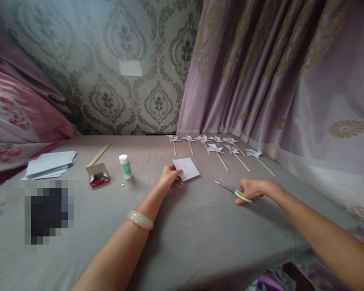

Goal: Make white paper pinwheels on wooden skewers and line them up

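Note:
My left hand (169, 176) pinches the near corner of a white square of paper (186, 168) that lies on the grey bed sheet (182, 234). My right hand (251, 188) is closed over the green handles of a pair of scissors (234, 190), whose blades lie on the sheet and point left. Beyond the paper, several white paper pinwheels on wooden sticks (218, 150) lie in rows near the curtain.
A green-and-white glue bottle (125, 166) stands left of the paper, beside an open red box (98, 176). Loose wooden sticks (98, 154) and a stack of white paper (50, 165) lie further left. Pink bedding (15, 117) and a curtain (276, 81) border the sheet.

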Demonstrator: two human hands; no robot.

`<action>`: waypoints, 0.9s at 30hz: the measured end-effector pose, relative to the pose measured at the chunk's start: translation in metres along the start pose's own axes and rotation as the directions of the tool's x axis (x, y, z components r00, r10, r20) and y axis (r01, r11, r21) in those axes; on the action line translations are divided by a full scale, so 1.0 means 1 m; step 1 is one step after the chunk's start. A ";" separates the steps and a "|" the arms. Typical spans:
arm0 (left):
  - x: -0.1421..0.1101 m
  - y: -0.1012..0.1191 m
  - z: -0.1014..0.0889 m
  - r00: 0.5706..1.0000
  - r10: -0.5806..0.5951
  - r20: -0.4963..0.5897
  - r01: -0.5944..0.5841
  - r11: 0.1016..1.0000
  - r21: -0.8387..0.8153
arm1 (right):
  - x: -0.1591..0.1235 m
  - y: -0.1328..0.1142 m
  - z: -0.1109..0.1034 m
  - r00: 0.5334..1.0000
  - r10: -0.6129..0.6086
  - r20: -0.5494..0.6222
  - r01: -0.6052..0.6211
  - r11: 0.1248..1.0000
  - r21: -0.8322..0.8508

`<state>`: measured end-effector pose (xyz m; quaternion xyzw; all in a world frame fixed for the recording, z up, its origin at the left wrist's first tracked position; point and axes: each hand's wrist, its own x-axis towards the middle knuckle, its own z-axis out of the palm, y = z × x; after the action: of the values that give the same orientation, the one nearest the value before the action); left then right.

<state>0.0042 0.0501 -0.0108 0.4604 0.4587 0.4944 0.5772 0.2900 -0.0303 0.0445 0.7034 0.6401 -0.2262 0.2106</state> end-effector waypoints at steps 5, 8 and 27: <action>0.006 -0.005 -0.003 0.999 0.050 -0.018 -0.045 0.976 0.215 | -0.011 0.004 0.009 0.999 0.035 0.026 -0.035 0.999 0.012; 0.012 -0.007 -0.008 0.991 0.113 -0.075 -0.080 0.936 0.344 | -0.015 0.007 0.015 0.997 0.048 0.060 -0.053 0.996 0.070; -0.011 0.003 -0.036 0.855 0.496 -0.149 -0.240 0.634 0.735 | -0.051 0.073 0.056 0.935 0.274 -0.225 -0.193 0.925 0.327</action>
<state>-0.0326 0.0427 -0.0124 0.6349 0.5954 0.4660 0.1590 0.3557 -0.1103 0.0299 0.8229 0.5315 -0.1971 0.0392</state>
